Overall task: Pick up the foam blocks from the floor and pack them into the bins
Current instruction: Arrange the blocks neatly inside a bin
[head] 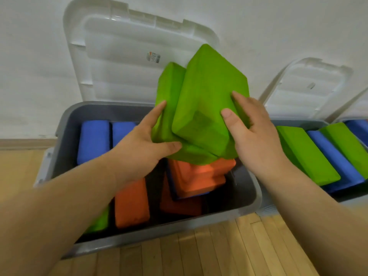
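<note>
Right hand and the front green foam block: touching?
Touching. Head view: the right hand grips the front green rectangular foam block, thumb and fingers pressed on its near end, no gap.

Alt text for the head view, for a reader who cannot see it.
The left hand grips the left green block and the right hand the right green block above an open grey bin. Blue blocks and orange blocks lie inside; a second bin stands to its right.
</note>
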The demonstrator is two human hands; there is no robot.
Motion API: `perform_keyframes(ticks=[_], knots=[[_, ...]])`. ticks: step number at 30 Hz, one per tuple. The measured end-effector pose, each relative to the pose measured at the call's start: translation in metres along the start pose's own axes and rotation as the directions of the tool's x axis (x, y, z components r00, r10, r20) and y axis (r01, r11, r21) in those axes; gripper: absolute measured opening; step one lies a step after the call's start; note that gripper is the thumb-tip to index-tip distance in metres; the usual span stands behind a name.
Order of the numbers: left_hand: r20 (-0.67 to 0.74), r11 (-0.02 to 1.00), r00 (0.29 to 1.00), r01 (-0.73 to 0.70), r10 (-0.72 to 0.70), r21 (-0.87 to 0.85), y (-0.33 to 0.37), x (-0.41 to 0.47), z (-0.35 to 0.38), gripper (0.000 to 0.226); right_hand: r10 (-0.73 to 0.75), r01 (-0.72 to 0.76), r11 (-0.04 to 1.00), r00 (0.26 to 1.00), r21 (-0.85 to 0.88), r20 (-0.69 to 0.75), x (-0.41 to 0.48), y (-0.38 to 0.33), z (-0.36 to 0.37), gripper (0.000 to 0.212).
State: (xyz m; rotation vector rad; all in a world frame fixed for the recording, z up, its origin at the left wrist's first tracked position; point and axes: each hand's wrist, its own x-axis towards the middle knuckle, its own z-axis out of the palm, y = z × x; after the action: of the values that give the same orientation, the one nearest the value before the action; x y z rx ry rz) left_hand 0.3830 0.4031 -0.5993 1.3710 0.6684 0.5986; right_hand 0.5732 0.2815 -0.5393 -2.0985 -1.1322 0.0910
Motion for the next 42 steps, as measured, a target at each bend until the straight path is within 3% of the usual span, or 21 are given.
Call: perform_keyframes(ticks=[4,10,13,15,16,18,21,23,25,27,29,30,32,34,36,39,42], knots=[[-0.079,0.978,0.996,-0.018,0.035,0.209,0.017,-0.019,-0.056,0.105,-0.082,0.076,0.99,0.996,0.121,0.046,0.006,-0.035,0.037,0.085],[-0.057,0.924,0.984,0.177,-0.168,0.339,0.009,-0.066,-0.135,0.114,-0.17,0.141,0.982,0.952,0.127,0.256,-0.005,-0.078,0.112,0.078],[-0.045,0.83,0.948,0.299,-0.316,0.471,0.009,-0.081,-0.155,0.143,-0.139,0.102,0.988,0.901,0.112,0.411,-0.016,-0.089,0.138,0.074],[-0.075,0.734,0.954,0.272,-0.289,0.623,0.017,-0.08,-0.154,0.157,-0.139,0.099,0.988,0.906,0.12,0.4,-0.016,-0.093,0.141,0.075],[-0.12,0.623,0.965,0.244,-0.235,0.743,0.028,-0.077,-0.15,0.158,-0.149,0.11,0.986,0.91,0.122,0.387,-0.015,-0.094,0.141,0.076],[-0.199,0.435,0.978,0.207,-0.065,0.876,0.048,-0.071,-0.14,0.156,-0.171,0.139,0.984,0.914,0.113,0.368,-0.014,-0.094,0.138,0.075],[-0.136,0.502,0.99,0.096,0.044,0.86,0.062,-0.067,-0.131,0.139,-0.184,0.105,0.969,0.912,0.224,0.367,-0.014,-0.088,0.143,0.058],[-0.038,0.355,0.998,0.017,0.052,0.935,0.059,-0.063,-0.128,0.115,-0.183,0.009,0.899,0.915,0.438,0.359,-0.012,-0.081,0.145,0.053],[0.027,0.226,0.998,-0.037,0.048,0.973,0.054,-0.057,-0.124,0.096,-0.163,-0.015,0.863,0.938,0.505,0.307,-0.003,-0.07,0.14,0.048],[0.064,0.1,0.994,-0.073,0.085,0.992,0.053,-0.051,-0.118,0.092,-0.131,0.049,0.952,0.957,0.302,0.258,0.007,-0.052,0.129,0.05],[0.099,0.012,0.982,-0.102,0.159,0.995,0.052,-0.043,-0.109,0.087,-0.03,0.068,0.988,0.965,-0.138,0.261,0.021,-0.02,0.117,0.063],[0.1,-0.013,0.977,-0.099,0.189,0.995,0.052,-0.04,-0.103,0.083,0.075,0.023,0.942,0.958,-0.335,0.277,0.026,-0.005,0.109,0.082],[0.058,-0.045,0.976,-0.049,0.208,0.998,0.049,-0.035,-0.092,0.075,0.327,-0.127,0.817,0.906,-0.563,0.269,0.031,0.022,0.099,0.117],[0.028,-0.083,0.97,-0.009,0.241,0.997,0.044,-0.032,-0.082,0.076,0.472,-0.245,0.766,0.842,-0.595,0.261,0.033,0.041,0.086,0.136],[-0.008,-0.122,0.971,0.039,0.241,0.992,0.041,-0.029,-0.072,0.092,0.513,-0.274,0.776,0.798,-0.568,0.316,0.032,0.052,0.076,0.149],[-0.024,-0.2,0.983,0.061,0.181,0.978,0.037,-0.024,-0.064,0.097,0.499,-0.267,0.798,0.794,-0.541,0.346,0.03,0.058,0.072,0.15],[-0.008,-0.208,0.99,0.038,0.142,0.977,0.038,-0.02,-0.062,0.101,0.472,-0.278,0.834,0.806,-0.477,0.356,0.027,0.062,0.073,0.145]])
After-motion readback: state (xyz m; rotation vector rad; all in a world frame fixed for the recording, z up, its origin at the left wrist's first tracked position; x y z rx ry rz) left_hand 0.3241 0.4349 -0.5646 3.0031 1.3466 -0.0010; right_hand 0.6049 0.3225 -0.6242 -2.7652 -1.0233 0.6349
